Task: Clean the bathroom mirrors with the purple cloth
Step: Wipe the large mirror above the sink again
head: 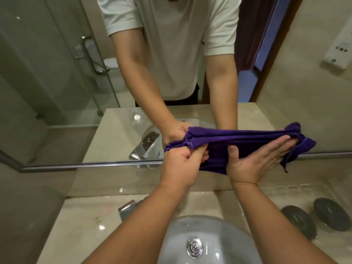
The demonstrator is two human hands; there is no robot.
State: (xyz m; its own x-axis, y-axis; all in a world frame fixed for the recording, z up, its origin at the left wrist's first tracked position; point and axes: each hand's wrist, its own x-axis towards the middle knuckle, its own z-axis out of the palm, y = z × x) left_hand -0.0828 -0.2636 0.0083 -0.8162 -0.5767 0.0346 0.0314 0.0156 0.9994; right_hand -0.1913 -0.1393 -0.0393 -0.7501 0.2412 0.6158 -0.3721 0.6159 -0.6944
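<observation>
Because the sink (219,235) sits close beneath the glass, both arms reach over it and past the tap (126,208) on the near left. The left hand (181,166) pinches the left end of the purple cloth (247,138) with curled fingers, seemingly to keep it stretched. The right hand (253,161) lies flat on it, fingers straight and together, thumb apart, probably pressing it forward. Bunched in long folds, deep violet, with ragged ends, the cloth spans the lower edge of the mirror (57,73), right of middle; it appears to touch the glass.
</observation>
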